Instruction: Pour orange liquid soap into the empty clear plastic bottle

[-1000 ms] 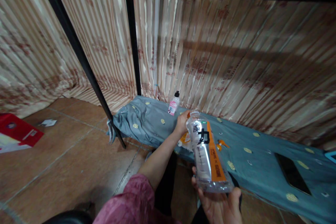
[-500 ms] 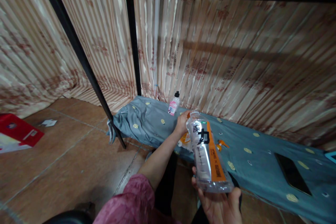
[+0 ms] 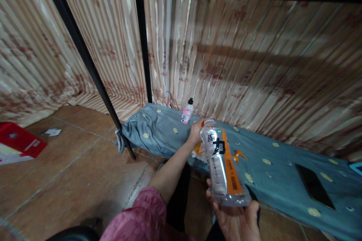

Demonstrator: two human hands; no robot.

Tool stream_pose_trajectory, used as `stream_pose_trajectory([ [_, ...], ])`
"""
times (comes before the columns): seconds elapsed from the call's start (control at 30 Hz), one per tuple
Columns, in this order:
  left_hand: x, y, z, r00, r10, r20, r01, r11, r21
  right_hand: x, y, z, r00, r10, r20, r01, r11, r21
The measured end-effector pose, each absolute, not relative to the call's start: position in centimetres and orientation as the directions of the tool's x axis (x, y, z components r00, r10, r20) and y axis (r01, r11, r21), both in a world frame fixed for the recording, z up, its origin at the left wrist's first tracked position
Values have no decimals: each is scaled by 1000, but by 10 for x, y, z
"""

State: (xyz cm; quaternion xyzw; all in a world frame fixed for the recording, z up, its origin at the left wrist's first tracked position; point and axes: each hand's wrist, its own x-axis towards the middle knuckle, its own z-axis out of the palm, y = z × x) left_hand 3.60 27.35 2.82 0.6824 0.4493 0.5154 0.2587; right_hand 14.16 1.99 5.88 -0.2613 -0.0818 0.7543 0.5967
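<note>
- Right hand, near: fingers curled around base of bottle, gripping it, bottle tilted away.
- Left hand, farther: at bottle's neck, touching it; how closed, cannot tell.
- Bottle held above near edge of blue cloth.
- Small pink bottle standing far behind, apart.

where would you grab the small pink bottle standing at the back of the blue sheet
Take the small pink bottle around its body, below the black cap, coming from the front. It stands upright on the blue sheet close against the striped curtain, so the back looks blocked. The body is the widest part; the cap looks narrow and might slip.
</note>
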Motion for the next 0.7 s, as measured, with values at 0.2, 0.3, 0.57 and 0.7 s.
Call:
stream_pose_trajectory([
  [0.2,36,274,27,57,879,473,322,-464,825,142,20,60,-149,943,-297,-857,-273,-438],
  [0.3,36,273,29,55,886,459,329,-451,830,142,20,61,-154,942,-297,-860,-276,-428],
  [0.57,35,270,34,73,897,435,358,-431,828,142,20,59,-145,945,-294,-861,-267,-433],
  [0.7,35,271,33,70,895,441,354,-436,827,142,19,59,-153,945,-290,-861,-272,-430],
])
